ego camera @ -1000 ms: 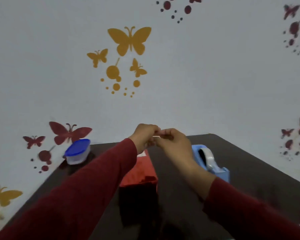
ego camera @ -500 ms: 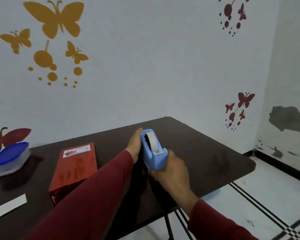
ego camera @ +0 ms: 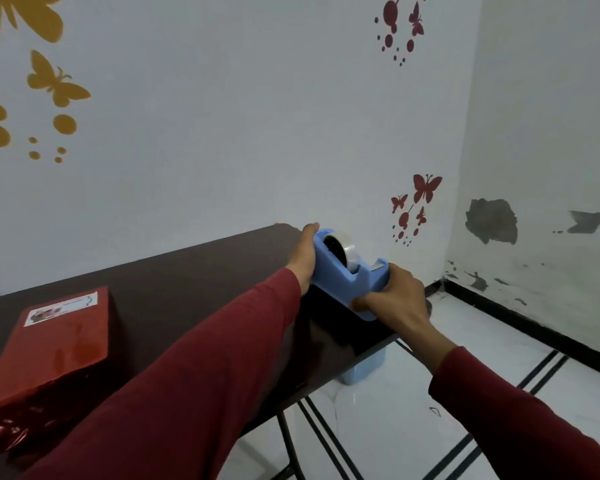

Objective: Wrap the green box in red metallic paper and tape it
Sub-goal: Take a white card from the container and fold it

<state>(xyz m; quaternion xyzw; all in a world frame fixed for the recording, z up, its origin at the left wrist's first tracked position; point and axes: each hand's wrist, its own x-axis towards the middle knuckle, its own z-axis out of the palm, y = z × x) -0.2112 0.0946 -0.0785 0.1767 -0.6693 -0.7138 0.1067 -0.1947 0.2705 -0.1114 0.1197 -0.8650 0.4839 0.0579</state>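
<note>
Blue tape dispenser (ego camera: pixel 352 277), red-wrapped box (ego camera: pixel 54 344)

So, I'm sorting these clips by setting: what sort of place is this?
Probably a room in a home: butterfly wall stickers, a white tiled floor, and a dark table in the corner, with peeling paint nearby.
</note>
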